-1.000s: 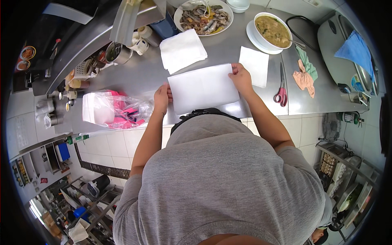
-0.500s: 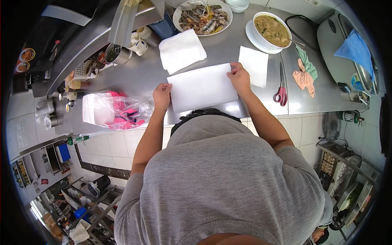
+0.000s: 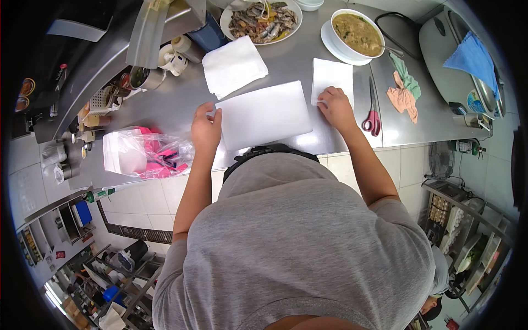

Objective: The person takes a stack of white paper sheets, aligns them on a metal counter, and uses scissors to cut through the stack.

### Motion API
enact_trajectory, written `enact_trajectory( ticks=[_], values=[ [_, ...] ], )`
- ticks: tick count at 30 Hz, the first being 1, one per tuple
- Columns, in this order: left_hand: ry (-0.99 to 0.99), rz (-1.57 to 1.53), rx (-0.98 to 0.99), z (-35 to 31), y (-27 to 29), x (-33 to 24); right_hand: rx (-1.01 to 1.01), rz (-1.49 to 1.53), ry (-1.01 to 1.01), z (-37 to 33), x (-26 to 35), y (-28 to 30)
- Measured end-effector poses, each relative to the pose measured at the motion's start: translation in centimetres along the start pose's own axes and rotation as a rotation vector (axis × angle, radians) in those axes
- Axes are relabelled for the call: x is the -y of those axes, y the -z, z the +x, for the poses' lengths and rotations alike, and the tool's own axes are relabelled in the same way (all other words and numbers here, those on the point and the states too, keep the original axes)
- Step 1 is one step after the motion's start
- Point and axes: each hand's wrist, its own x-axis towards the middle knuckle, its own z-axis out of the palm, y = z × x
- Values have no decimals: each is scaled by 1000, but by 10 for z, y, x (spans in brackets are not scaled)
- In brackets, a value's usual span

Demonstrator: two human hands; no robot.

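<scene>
The bench (image 3: 179, 104) is a smooth, shiny grey metal surface with a seam running across its right part. A large white sheet (image 3: 267, 113) lies along the near edge, with a stack of white sheets (image 3: 234, 66) behind it and a smaller white sheet (image 3: 333, 77) to the right. Farther right rest red-handled scissors (image 3: 373, 114), then a green cloth (image 3: 407, 77) and a peach cloth (image 3: 404, 99), touching. A clear plastic bag (image 3: 148, 151) with pink contents sits at left; a plate of fish (image 3: 225, 25) stands at the back.
</scene>
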Motion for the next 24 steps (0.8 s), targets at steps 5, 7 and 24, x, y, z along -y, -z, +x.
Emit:
enact_trajectory(
  ticks=[5, 7, 24],
  values=[
    [-20, -119, 77, -3, -4, -11, -12, -36, 69, -3, 1, 3],
    [-32, -130, 98, -4, -5, -13, -20, -43, 76, -4, -3, 1],
    [-17, -227, 199, -9, -5, -13, -160, 269, -161, 5, -23, -7]
  ],
)
